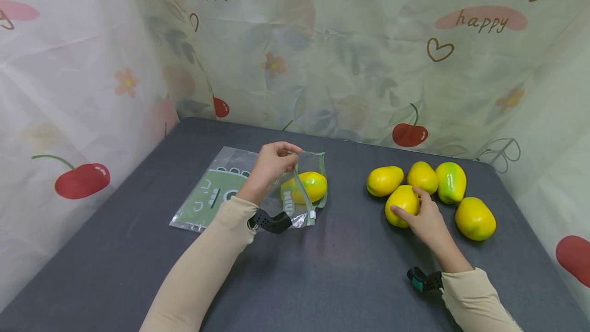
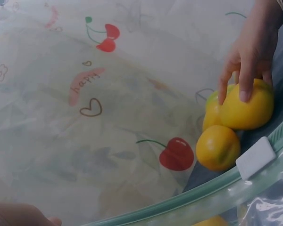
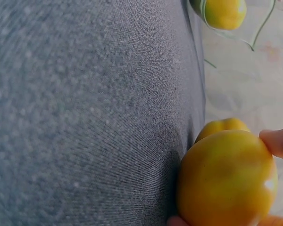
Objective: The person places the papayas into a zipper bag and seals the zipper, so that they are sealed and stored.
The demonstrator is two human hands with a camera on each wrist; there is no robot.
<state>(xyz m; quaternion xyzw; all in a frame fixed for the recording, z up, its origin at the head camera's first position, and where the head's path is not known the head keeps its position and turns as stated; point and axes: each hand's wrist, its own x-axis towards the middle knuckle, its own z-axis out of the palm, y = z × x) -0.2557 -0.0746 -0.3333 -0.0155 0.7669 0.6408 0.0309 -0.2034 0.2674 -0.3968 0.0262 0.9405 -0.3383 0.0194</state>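
Note:
My left hand [image 1: 275, 162] pinches the open edge of a clear zip bag [image 1: 203, 209] with a green printed panel. Inside the bag's mouth lies one yellow mango [image 1: 315, 186]. In the left wrist view, the bag's green zip strip [image 2: 179, 207] and white slider [image 2: 255, 157] cross the lower right. My right hand [image 1: 428, 219] grips another yellow mango [image 1: 400, 205], thumb on one side and fingers on the other. The right wrist view shows this mango [image 3: 226, 181] close up, with fingertips at its edges; most of that hand is outside the view.
Around the gripped mango lie several others: one at the left [image 1: 384, 181], one behind [image 1: 422, 177], a greenish one [image 1: 451, 182] and one at the right [image 1: 476, 219]. The dark grey table [image 1: 322, 281] meets a patterned curtain [image 1: 332, 76] at the back.

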